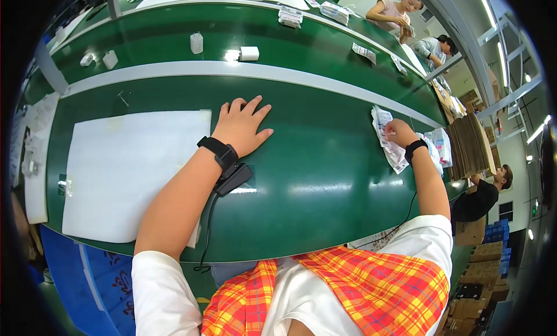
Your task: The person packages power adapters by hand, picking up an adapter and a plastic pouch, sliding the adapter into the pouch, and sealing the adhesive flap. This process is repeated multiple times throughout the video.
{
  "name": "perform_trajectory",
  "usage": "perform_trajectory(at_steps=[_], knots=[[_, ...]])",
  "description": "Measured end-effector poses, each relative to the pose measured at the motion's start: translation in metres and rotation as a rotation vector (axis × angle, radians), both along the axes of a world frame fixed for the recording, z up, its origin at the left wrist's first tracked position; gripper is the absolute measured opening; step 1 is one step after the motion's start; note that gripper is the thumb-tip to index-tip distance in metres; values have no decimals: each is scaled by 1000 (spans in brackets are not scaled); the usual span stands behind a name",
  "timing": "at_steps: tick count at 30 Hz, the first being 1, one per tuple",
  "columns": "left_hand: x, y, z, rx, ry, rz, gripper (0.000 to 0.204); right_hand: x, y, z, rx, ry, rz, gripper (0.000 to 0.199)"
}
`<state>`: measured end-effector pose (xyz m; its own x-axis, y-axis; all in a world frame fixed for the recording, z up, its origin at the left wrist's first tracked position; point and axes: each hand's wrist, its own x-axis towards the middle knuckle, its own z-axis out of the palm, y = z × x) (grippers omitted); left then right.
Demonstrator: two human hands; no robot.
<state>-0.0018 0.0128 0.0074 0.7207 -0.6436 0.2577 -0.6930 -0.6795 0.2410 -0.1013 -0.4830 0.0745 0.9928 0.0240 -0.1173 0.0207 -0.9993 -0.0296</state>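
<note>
My left hand (242, 126) lies palm down on the green tabletop (307, 156), fingers spread and nothing in it. It rests just past the right edge of a large white sheet (136, 173). Over on the right, my right hand (399, 133) is closed, its curled fingers at a pile of flat printed plastic bags (383, 140). The fingertips seem to pinch a bag there, though they are partly hidden. More crumpled white printed packets (440, 146) lie beside and behind that wrist. Both wrists wear black bands.
A black device (234, 179) with a cable sits by my left wrist. Beyond a pale rail (226, 69), a green belt carries small white items (249, 53) and printed packets (364, 53). Stacked cardboard (467, 144) stands at the right; blue bins (87, 278) are lower left. Other people work farther off.
</note>
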Motion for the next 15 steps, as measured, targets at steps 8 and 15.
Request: perform_trajectory(at_steps=[8,15], knots=[[-2,1,-1,-22,20,11,55,33,107,37,137,-192,133,10],[5,0,32,-621,-96,-157,50,73,283,8,484,26,582,14]])
